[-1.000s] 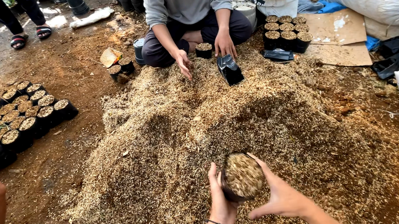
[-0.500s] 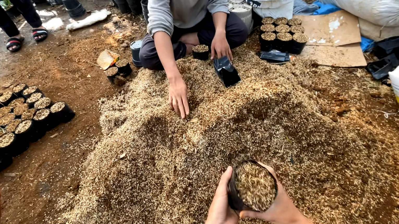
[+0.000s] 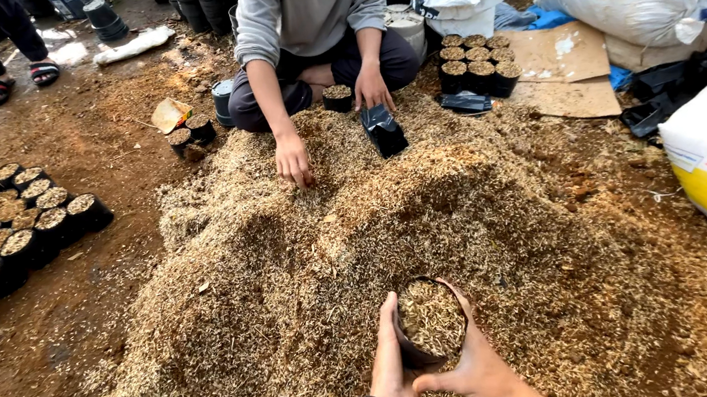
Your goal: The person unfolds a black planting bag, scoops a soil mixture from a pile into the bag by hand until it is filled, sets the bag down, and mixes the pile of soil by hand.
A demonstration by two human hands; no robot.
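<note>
Far left: rows of filled black bags [image 3: 0, 237] set on bare ground. Centre: large husk pile [image 3: 435, 242] remaining. Near centre: left hand [image 3: 391, 366] and right hand [image 3: 472, 367] curled closed around small black bag [image 3: 430, 319], packed nearly to rim. Far right: another filled cluster [image 3: 474, 68].

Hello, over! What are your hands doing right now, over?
Left hand and right hand both cupping a black bag filled with husk. Husk pile underneath. Another person's hand far across, not blocking.
</note>
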